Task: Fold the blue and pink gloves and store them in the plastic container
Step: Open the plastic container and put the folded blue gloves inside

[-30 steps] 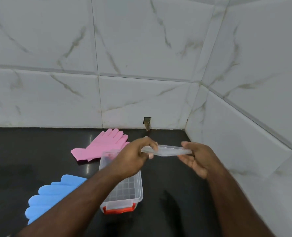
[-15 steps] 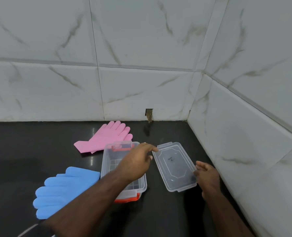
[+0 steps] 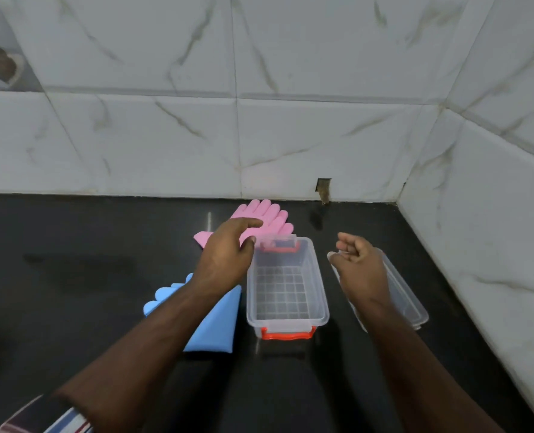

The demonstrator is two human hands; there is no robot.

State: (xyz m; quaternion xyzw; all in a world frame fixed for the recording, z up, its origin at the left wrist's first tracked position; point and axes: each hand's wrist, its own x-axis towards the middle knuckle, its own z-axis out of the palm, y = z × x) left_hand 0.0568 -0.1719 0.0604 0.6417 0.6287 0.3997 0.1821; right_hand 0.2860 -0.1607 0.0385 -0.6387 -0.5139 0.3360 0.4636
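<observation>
Two hands are in front of you at mid-frame, both holding nothing: your left hand [image 3: 228, 250] hovers with fingers loosely extended over the near edge of the pink gloves [image 3: 267, 215], and your right hand [image 3: 358, 264] hangs with its fingers loosely curled above the clear lid [image 3: 411, 304]. One plastic container [image 3: 286, 282] stands open on the black table [image 3: 72, 276] at the centre of the frame, with nothing inside it and one orange latch at each short end. One lid lies flat just to its right, apart from it. The pink gloves lie flat just above the container toward the tiled wall [image 3: 165, 135]; whether one or two are stacked there you cannot tell. The blue gloves [image 3: 215, 320] lie flat just left of the container, partly under your left forearm, count equally unclear. A striped sleeve [image 3: 56, 418] shows at the lower left.
</observation>
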